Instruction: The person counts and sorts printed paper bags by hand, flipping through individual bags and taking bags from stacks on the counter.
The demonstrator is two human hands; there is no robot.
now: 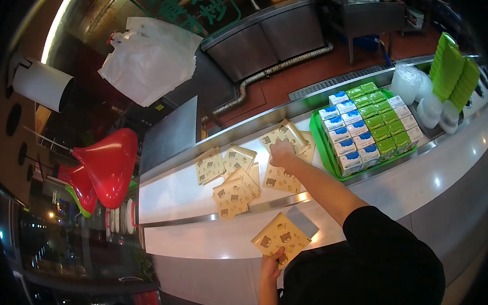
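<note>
My left hand [271, 264] is low in the view, its thumb over the corner of a tan paper packet [282, 239] printed with brown bears. Farther off, my right hand [281, 152] is closed at the near edge of another bear-print packet [282, 136], which lies on top of a pile; its fingertips are partly hidden. More such packets [281, 179] spread beneath and beside that hand. Left of them, overlapping bear-print packets [236, 189] lie on the white counter [166, 203].
A green tray [323, 155] with rows of blue-white and green cartons [370, 125] stands to the right. Beyond it are clear plastic containers [406, 83] and stacked green holders [454, 75]. White bags [148, 61] and red lamp shades [109, 168] hang at left.
</note>
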